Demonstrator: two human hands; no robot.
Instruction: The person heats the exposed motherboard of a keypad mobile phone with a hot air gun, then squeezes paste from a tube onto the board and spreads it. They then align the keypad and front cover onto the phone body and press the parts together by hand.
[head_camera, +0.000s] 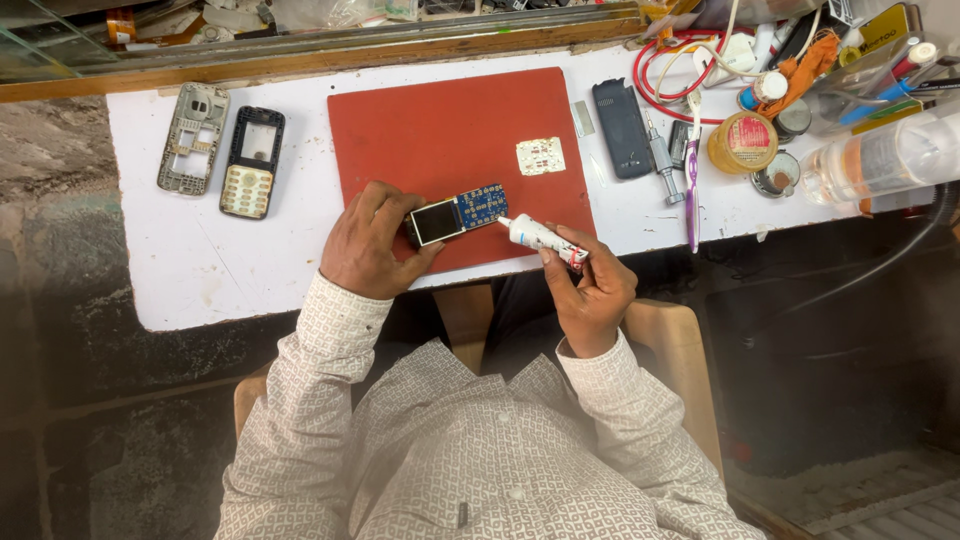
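1. While the left hand (368, 243) pinches the bare phone board (457, 214) on the red mat (450, 130), its grip is closed on the screen end.
2. The right hand (592, 290) has its grip pressed around a small white tube (537, 236), nozzle touching the board's blue end.
3. Dismantling looks done: grey frame (192, 138), keypad front (251, 162) and dark back cover (621, 127) lie apart on the counter (200, 270).
4. Reassembly appears left.
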